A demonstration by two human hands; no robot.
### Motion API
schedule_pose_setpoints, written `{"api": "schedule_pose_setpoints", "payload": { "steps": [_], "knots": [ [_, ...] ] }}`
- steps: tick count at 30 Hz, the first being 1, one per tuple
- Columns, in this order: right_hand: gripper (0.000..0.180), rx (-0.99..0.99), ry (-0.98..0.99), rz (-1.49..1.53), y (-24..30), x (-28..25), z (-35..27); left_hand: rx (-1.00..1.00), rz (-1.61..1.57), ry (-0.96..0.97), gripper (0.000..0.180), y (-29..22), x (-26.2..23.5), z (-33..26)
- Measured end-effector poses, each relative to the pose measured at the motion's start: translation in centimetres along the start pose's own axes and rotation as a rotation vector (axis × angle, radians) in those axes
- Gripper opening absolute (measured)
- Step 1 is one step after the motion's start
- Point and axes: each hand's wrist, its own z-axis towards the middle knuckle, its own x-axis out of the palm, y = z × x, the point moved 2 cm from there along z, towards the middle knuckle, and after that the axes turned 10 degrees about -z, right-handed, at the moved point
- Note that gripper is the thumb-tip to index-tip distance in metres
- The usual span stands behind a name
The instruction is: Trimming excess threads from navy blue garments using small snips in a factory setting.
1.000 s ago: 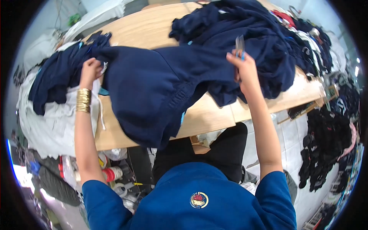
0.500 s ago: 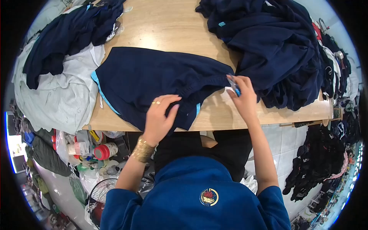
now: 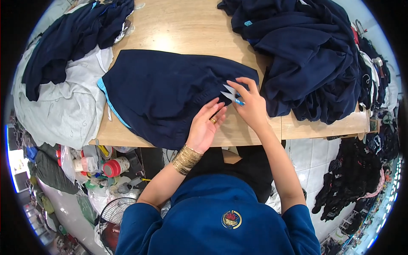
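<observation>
On table (image 3: 182, 25), navy garment (image 3: 148, 93): spread flat, prob. for easier reach.
R hand (image 3: 250, 108): fingers grasp opened snips (image 3: 230, 97).
L hand (image 3: 206, 129): fingers loose, I see no hold.

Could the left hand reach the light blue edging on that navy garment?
Probably yes: the left hand looks empty, and only cloth of the navy garment lies between it and the light blue edging, which looks uncovered.
</observation>
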Motion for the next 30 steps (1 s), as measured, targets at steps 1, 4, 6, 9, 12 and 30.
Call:
{"api": "schedule_pose_setpoints", "payload": {
  "steps": [1, 4, 6, 9, 12, 30],
  "knots": [
    [0.038, -0.014, -0.025, -0.09, -0.4, 0.8, 0.7, -0.003, 0.002, 0.002, 0.036, 0.3, 0.4, 0.1],
    [0.035, -0.054, -0.092, -0.094, 0.5, 0.8, 0.4, 0.029, -0.214, -0.02, 0.025, 0.6, 1.1, 0.3],
    [0.035, -0.19, -0.182, -0.028, 2.7, -0.4, -0.7, 0.015, -0.268, -0.023, 0.02, -0.6, 1.4, -0.3],
    [0.031, -0.155, -0.093, 0.038, 4.4, -2.2, -3.2, -0.047, -0.213, -0.027, 0.013, -1.4, 1.4, -1.2],
    [0.021, -0.164, -0.064, 0.31, 5.2, -3.6, -3.5, 0.283, 0.056, 0.017, 0.022, -2.8, 4.1, -4.2],
    [0.02, 0.002, 0.091, 0.342, 8.8, -5.8, -3.7, 0.455, 0.244, 0.048, 0.014, -4.1, 5.8, -9.4]
  ]
}}
